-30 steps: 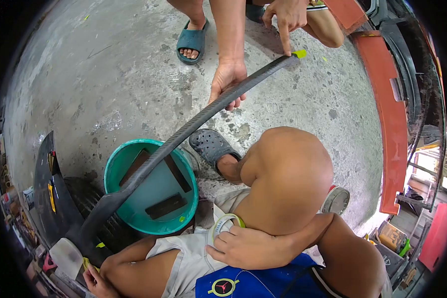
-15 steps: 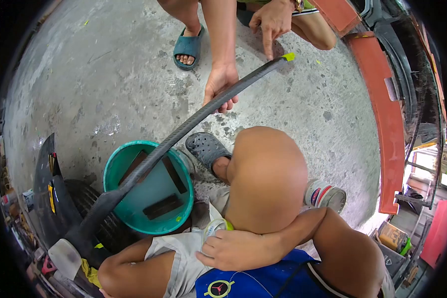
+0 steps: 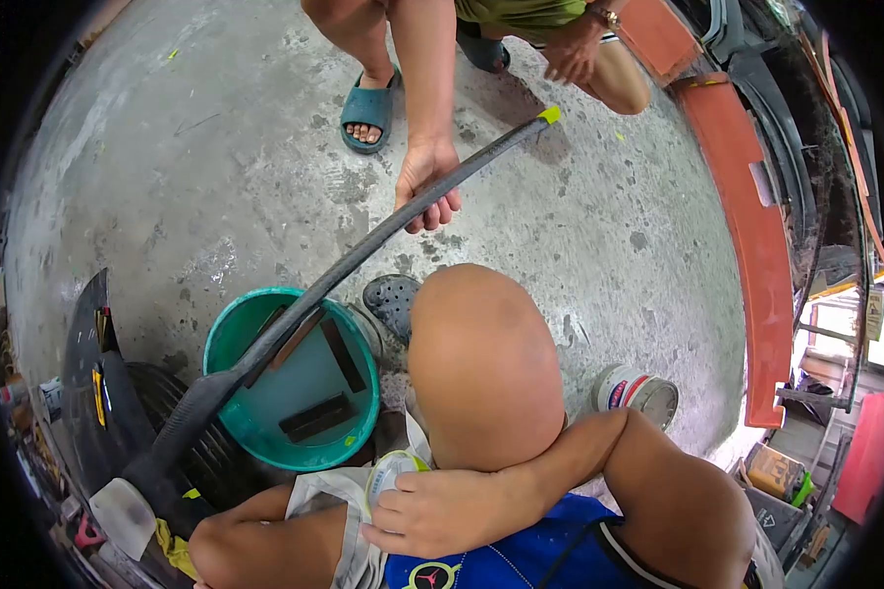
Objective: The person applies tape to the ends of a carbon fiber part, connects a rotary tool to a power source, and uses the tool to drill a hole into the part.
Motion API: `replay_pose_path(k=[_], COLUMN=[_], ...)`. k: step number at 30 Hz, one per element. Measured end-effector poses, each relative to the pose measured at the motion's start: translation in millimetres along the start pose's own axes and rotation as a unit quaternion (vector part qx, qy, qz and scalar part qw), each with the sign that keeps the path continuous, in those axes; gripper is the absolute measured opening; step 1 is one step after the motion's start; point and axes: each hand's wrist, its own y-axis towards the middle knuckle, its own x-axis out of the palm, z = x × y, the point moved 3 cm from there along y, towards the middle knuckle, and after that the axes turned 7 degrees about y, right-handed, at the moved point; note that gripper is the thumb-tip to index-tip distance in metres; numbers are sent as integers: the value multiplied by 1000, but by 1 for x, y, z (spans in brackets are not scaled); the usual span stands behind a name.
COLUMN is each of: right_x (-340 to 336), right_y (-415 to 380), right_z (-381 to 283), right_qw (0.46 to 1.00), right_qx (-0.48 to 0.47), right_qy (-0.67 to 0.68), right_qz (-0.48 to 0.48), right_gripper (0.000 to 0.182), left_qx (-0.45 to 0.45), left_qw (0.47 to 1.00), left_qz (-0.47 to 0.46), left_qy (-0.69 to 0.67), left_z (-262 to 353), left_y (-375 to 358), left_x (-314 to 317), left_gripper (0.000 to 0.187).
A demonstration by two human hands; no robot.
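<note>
My right hand (image 3: 437,512) is closed around a roll of tape (image 3: 391,475) with a pale face and a yellow-green edge, resting against my light shorts below my raised knee. My left hand does not show. A long dark curved strip (image 3: 363,247) with a woven, carbon-like surface slants across the view, a piece of yellow-green tape (image 3: 550,115) on its far end. Another person's hand (image 3: 428,187) supports the strip from below near its middle. That person's other hand (image 3: 573,51) hangs near their knee, off the strip.
Under the strip stands a green bucket (image 3: 371,398) of cloudy water with several dark blocks. A paint can (image 3: 648,398) lies tilted right of my knee. Reddish panels (image 3: 742,255) line the right side. Black curved parts (image 3: 93,383) and a whitish container (image 3: 123,515) are at left.
The other person's pointing hand has drawn back from the strip's taped end. That end has shifted slightly left. My knee and my right hand with the tape roll have moved slightly left in view.
</note>
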Motion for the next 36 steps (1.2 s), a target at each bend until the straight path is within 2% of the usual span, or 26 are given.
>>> replay_pose_path(k=[2,7,10,12,13,14,15,16,17,19,20,22,26,28,32,36], right_x=[-3,-15,-32,-36,-38,-40,-39,-38,-37,-32,-31,-29,-24,-24,-23,-25], right_y=[-1,-1,3,3,3,3,3,2,3,4,3,2,3,1,-3,-6], right_z=[3,8,14,12,14,16,16,16,16,15,14,14,14,11,13,14], right_qw=[1000,997,995,993,995,996,995,996,997,998,998,999,999,999,999,999], right_qx=[2,26,8,-7,1,13,4,8,15,15,17,23,35,51,39,43], right_qy=[-24,51,79,105,83,55,66,58,47,39,27,11,7,7,-18,-11], right_qz=[13,47,57,56,63,69,70,61,51,51,51,44,36,1,-6,9], right_gripper=[42,37,36,38,38,38,38,39,39,39,38,38,38,39,38,36], left_qx=[0,-11,-23,-11,-9,20,52,214,397,433,433,511,520,524,514,482], left_qw=[1000,1000,999,995,986,981,971,974,915,890,889,840,822,812,830,849], left_qz=[2,8,4,6,7,-5,-43,-67,-79,-128,-133,-136,-183,-196,-160,-191], left_qy=[1,-5,-48,-97,-167,-193,-230,-30,-2,67,65,122,140,165,148,100], left_z=[1,-9,-18,2,6,21,17,67,79,95,100,113,131,132,127,126], left_y=[0,-1,-3,1,9,15,26,24,33,31,30,24,21,20,21,23], left_x=[0,-7,-13,-9,10,19,39,41,52,77,87,109,140,155,168,172], left_gripper=[21,21,22,22,22,22,42,60,74,96,96,102,100,98,84,80])
